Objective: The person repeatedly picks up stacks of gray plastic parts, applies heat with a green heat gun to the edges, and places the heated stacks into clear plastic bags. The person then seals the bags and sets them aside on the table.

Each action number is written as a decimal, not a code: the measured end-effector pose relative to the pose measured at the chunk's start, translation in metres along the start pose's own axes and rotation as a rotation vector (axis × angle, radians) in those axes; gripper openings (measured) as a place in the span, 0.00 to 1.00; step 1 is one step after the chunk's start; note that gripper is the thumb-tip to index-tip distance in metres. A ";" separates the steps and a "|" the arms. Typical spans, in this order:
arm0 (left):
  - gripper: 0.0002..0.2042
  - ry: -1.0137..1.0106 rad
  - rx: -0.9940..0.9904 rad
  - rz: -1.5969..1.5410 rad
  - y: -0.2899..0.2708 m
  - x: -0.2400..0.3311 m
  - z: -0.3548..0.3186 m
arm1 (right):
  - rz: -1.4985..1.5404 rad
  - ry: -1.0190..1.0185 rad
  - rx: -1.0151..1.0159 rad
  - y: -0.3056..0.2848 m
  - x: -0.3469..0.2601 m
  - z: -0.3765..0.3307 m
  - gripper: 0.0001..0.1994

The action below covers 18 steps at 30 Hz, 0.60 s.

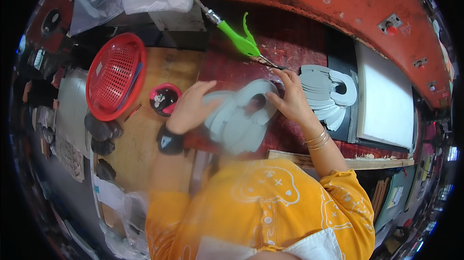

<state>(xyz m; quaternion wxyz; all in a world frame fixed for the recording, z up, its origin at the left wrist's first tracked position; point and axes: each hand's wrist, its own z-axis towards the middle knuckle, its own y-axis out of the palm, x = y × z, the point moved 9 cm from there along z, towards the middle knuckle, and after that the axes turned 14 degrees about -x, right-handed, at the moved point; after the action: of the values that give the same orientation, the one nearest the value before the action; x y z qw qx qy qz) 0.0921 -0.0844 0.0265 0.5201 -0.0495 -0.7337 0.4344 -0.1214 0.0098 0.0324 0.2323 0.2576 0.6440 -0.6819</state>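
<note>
In the middle of the red worktop (pixel 212 74) lies a loose, fanned stack of flat light-grey cut pieces (pixel 241 124), curved with an opening at one end; it is smeared by motion. My left hand (pixel 191 107) is at the stack's left side, fingers stretched out and apart. My right hand (pixel 295 100) is at the right edge, thumb and forefinger spread, the thumb close to or touching the curved end. Whether either hand bears on a piece is unclear. A bright green air blow gun (pixel 239 40) hangs just beyond, its thin nozzle pointing toward my right fingers.
To the right sit a second stack of grey pieces (pixel 324 90) and a white board (pixel 384 95). A red machine beam (pixel 338 8) with buttons crosses the back. At left are a red plastic basket (pixel 116 76) and a small pink-rimmed dish (pixel 165 99). A wooden strip (pixel 372 164) edges the front.
</note>
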 end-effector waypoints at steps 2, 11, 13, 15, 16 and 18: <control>0.22 -0.026 0.086 -0.002 0.002 0.006 -0.020 | -0.058 -0.066 -0.087 0.008 -0.009 0.004 0.28; 0.18 0.130 0.370 -0.040 -0.008 0.055 -0.063 | -0.348 -0.229 -0.167 0.043 -0.041 0.019 0.23; 0.20 -0.028 0.298 0.114 0.008 0.050 -0.055 | -0.341 -0.263 -0.168 0.042 -0.042 0.020 0.24; 0.21 -0.091 0.298 0.260 0.015 0.046 -0.051 | -0.331 -0.289 -0.153 0.040 -0.043 0.020 0.23; 0.22 -0.147 0.282 0.251 0.018 0.037 -0.050 | -0.326 -0.303 -0.140 0.039 -0.044 0.020 0.22; 0.22 -0.133 0.293 0.314 0.017 0.033 -0.050 | -0.326 -0.335 -0.126 0.039 -0.047 0.020 0.20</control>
<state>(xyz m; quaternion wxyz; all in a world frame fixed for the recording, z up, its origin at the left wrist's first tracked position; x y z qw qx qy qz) 0.1109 -0.0270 0.0423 0.3982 -0.0580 -0.6787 0.6144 -0.0610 -0.0131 0.0341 0.2382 0.0187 0.6710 -0.7019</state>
